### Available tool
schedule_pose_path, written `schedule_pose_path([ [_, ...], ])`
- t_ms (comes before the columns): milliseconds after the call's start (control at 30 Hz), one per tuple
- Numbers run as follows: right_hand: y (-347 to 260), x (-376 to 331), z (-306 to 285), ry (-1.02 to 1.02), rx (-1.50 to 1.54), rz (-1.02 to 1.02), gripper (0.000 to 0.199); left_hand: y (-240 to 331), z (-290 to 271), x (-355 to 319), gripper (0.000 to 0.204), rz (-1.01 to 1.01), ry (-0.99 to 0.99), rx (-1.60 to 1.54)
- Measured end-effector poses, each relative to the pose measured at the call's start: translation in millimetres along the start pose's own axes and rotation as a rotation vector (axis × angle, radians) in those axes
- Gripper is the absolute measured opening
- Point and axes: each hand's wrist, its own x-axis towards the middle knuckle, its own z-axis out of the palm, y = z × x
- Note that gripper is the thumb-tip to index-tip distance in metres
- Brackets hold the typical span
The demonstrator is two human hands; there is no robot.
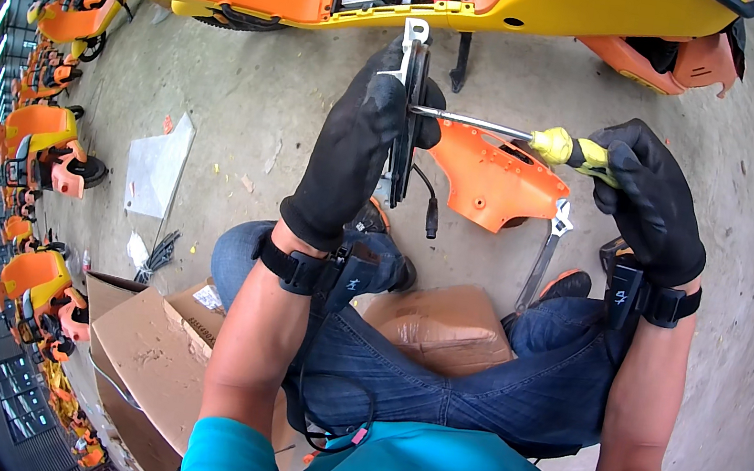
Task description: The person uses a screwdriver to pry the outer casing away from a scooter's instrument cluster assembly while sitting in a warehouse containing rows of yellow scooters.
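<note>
Left hand grips black plate; right hand clenches yellow-handled screwdriver.

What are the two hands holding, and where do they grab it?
The right hand grips a screwdriver by its yellow handle. The left hand clasps a flat black part around its middle.

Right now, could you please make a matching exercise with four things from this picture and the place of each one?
Things:
1. screwdriver
2. black flat part
3. adjustable wrench
4. cardboard box

Places:
A. on the concrete floor, beside the orange cover
B. held upright in the left hand
C. at the person's left, by the left forearm
D. held by its yellow handle in the right hand

Pairs: 1-D, 2-B, 3-A, 4-C
</note>
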Motion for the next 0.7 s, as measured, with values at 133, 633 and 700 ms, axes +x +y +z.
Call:
schedule_pose_path([
  [133, 12, 8, 3, 0.043, 0.098, -0.134, 0.026, 1, 0, 3, 0.053, -0.026, 0.05, 0.027],
  [633, 8, 2, -6, 0.049, -0.175, -0.237, 0.027, -10, -8, 6, 0.046, -0.13, 0.077, -0.039],
  [700, 7, 3, 6, 0.119, -0.163, -0.269, 0.027, -10, -7, 7, 0.047, -0.128, 0.062, -0.008],
])
